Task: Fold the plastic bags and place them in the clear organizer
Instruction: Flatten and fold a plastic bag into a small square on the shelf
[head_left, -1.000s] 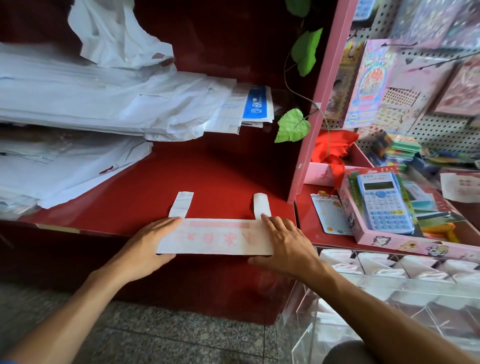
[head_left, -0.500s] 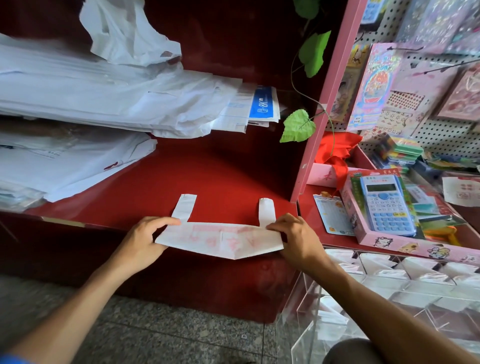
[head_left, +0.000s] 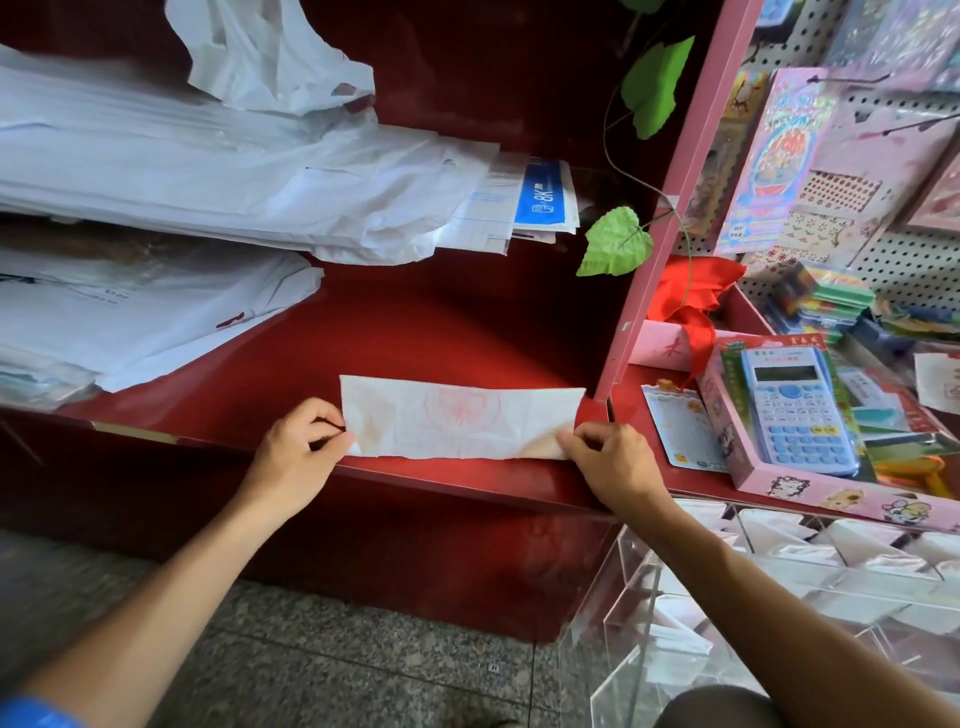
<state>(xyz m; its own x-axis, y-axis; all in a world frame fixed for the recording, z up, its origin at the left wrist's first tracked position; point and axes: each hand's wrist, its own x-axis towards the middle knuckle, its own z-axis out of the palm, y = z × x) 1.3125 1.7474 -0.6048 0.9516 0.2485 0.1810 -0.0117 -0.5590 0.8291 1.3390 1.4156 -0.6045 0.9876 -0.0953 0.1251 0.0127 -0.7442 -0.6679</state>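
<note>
A red shelf (head_left: 441, 332) carries stacked white bags (head_left: 218, 171) at its back left. The clear organizer (head_left: 779, 587) at lower right holds folded white bags in its compartments. On the shelf's front edge lies the folded plastic bag (head_left: 462, 418), long axis left to right. The left hand (head_left: 298, 452) pinches its left end, the right hand (head_left: 610, 460) its right end.

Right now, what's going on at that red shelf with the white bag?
A person is folding a plastic bag on the red shelf. The left hand pinches its left end and the right hand pinches its right end, with the bag lying as a flat strip at the shelf's front edge. More unfolded bags are stacked behind. The clear organizer, lower right, already holds folded bags.
</note>
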